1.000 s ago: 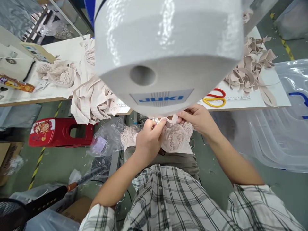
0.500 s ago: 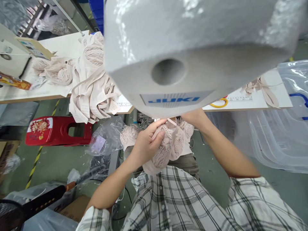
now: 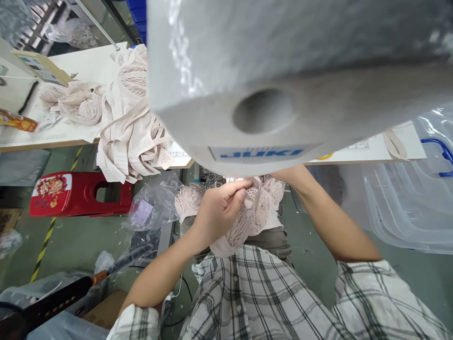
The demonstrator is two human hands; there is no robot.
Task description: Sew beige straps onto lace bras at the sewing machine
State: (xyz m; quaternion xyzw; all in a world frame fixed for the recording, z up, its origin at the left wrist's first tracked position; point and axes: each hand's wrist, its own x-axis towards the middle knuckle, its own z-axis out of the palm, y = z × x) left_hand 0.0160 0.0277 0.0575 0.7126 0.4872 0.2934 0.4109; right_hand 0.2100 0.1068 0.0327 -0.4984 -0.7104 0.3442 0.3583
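A pale pink lace bra (image 3: 260,215) hangs over my lap, below the front edge of the sewing machine head (image 3: 198,123). My left hand (image 3: 221,208) pinches the bra's edge between thumb and forefinger, close under the machine. Of my right hand (image 3: 290,174) only the wrist side shows, beside the bra's right part; its fingers are hidden behind the machine head. More lace (image 3: 189,200) bulges out left of my left hand. The needle area is out of sight behind the grey casing.
A heap of pale lace bras with straps (image 3: 129,141) overhangs the table edge at left. Below stand a red stool (image 3: 79,193) and a clear plastic bag (image 3: 155,203). Yellow scissors (image 3: 325,156) peek out at right, near clear plastic bins (image 3: 399,208).
My left fingers have drawn together into a tighter pinch and shifted slightly right, bunching the lace. The machine head looms further to the right as the view shifts. My right arm has barely moved.
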